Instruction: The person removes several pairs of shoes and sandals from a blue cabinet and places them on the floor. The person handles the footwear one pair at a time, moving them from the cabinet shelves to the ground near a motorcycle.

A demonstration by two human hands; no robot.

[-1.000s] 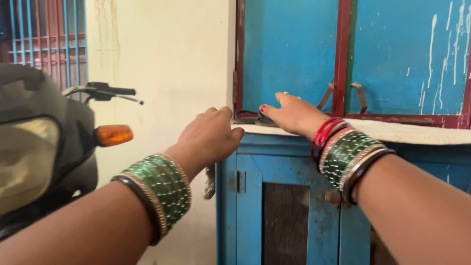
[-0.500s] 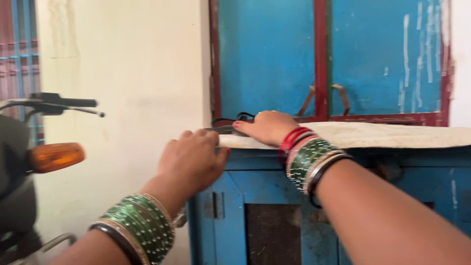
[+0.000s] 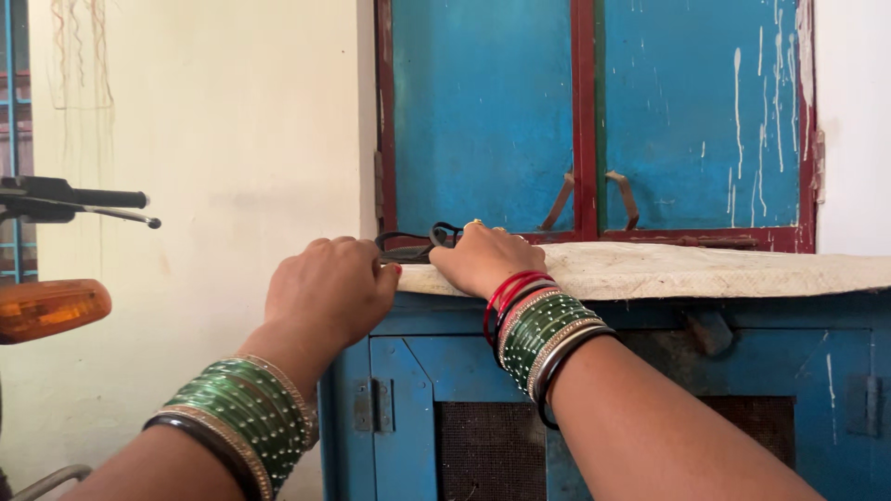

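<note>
Nearest the camera, two forearms reach forward, each wrist stacked with green bangles [image 3: 243,419]; the right wrist adds red ones. The left hand [image 3: 327,295] is curled loosely with knuckles up at the left end of a pale stone shelf [image 3: 705,271], its fingertips at the shelf's edge; whether it grips anything cannot be told. Just beside it, the right hand [image 3: 484,258] lies palm down on the shelf, fingers bent over a pair of black-handled scissors [image 3: 416,246] that lie flat at the shelf's left end against the window frame; the hand covers part of them, and a firm hold is not visible. Below the shelf stands a blue cabinet [image 3: 408,408] with mesh doors. Behind the shelf are blue shutters [image 3: 483,111] in a red frame. At far left, a scooter's handlebar [image 3: 79,199] and orange indicator [image 3: 46,308] show.
</note>
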